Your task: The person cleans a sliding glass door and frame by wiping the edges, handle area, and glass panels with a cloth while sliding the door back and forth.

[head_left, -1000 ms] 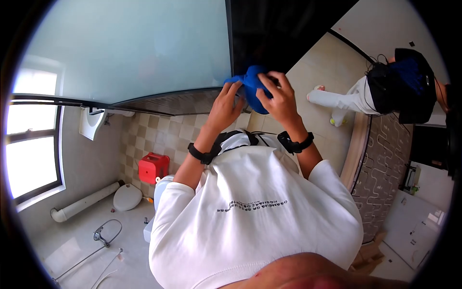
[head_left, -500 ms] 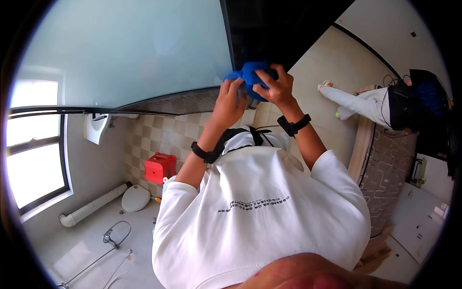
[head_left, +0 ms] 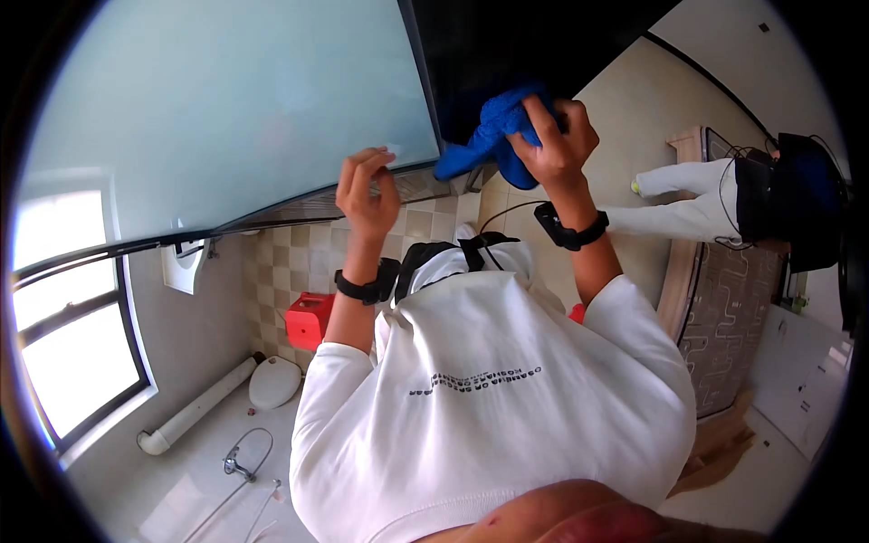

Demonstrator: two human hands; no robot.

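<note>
A bunched blue cloth (head_left: 507, 136) is gripped in my right hand (head_left: 558, 149), with its fingers pressed into the folds. One end of the cloth hangs leftward to the bottom corner of the frosted glass panel (head_left: 235, 100), by its dark frame edge. My left hand (head_left: 367, 192) is apart from the cloth, raised close to the lower edge of the glass. Its fingers are loosely bent, and nothing shows in them. Each wrist wears a black strap with a small device.
A glossy black panel (head_left: 534, 45) adjoins the glass. At left are a red stool (head_left: 310, 320), a toilet lid (head_left: 274, 383), a white pipe (head_left: 199, 404), a shower hose (head_left: 244, 452) and a window (head_left: 81, 326). Another person (head_left: 706, 199) stands at right beside a mattress (head_left: 738, 317).
My left hand has let go of the cloth and moved left. My right hand has shifted right and slightly up, drawing the cloth out. The other person's legs have changed position.
</note>
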